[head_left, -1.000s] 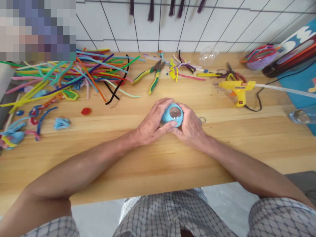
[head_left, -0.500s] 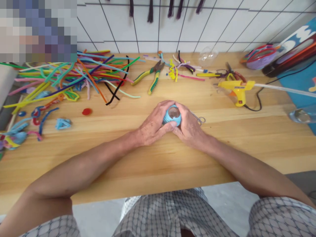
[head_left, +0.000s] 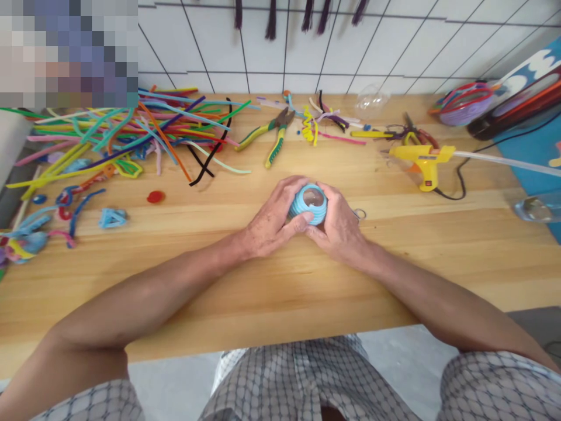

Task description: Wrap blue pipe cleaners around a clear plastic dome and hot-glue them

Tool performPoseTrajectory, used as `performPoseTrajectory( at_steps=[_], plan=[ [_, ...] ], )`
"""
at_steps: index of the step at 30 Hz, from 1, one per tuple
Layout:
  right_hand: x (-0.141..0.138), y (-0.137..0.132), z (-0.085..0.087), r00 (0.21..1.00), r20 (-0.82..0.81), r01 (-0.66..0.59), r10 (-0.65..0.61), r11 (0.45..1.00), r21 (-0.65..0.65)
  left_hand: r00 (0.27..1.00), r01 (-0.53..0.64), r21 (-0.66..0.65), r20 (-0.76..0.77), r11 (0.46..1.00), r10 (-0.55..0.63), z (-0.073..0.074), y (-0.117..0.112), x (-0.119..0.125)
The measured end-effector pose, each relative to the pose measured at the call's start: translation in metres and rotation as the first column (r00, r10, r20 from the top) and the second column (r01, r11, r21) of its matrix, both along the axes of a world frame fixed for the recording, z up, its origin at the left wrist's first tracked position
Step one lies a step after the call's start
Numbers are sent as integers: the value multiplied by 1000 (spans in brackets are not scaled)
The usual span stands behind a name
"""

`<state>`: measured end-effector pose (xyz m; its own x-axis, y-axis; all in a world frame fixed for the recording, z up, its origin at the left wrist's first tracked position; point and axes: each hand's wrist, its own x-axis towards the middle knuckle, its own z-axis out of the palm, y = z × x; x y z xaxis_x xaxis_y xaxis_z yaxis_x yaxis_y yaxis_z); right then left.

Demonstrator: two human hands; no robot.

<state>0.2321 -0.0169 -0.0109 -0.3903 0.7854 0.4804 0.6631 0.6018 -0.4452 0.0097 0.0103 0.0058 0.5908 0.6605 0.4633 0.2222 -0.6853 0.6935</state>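
Note:
Between my hands is a clear ball wrapped in light-blue pipe cleaner (head_left: 302, 204), with a round bare patch facing up. My left hand (head_left: 278, 219) curls round its left side, the thumb lying across the near edge. My right hand (head_left: 339, 225) closes on its right side, fingers at the far rim and thumb below. Just beyond the right hand, the finger loop of a pair of scissors (head_left: 360, 214) pokes out; the rest is hidden behind the hand.
A heap of coloured pipe cleaners (head_left: 162, 126) covers the back left. Pliers (head_left: 280, 134) lie behind my hands. A yellow glue gun (head_left: 427, 161) with its black cord is on the right, near a clear ball (head_left: 371, 101). A red disc (head_left: 155, 196) lies left.
The right hand has opened a little outward to the right, so more of the blue-wrapped ball shows. Less of the scissors is visible. The left hand keeps its hold.

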Motion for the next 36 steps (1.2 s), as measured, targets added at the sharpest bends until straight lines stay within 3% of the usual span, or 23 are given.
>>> performPoseTrajectory(
  at_steps=[4,8,14,25,30,36],
  plan=[
    [-2,0,-6,998,8,55,-56,996,71,1000,-7,88,6,996,6,-4,1,1],
    [-4,1,-2,1000,0,2,-2,994,112,1000,-17,41,27,999,16,-4,2,1],
    [-1,2,4,991,30,-130,128,989,68,999,32,-25,22,999,-32,1,1,-1],
    [-3,-1,-1,996,29,-85,83,993,82,1000,24,-38,10,999,-24,-4,1,1],
    [-1,-2,3,997,18,-79,79,997,11,999,44,-67,18,997,-43,1,2,1],
    [5,-2,8,988,-16,-151,151,988,30,994,104,-15,41,994,-103,-1,5,-2]
  ],
)
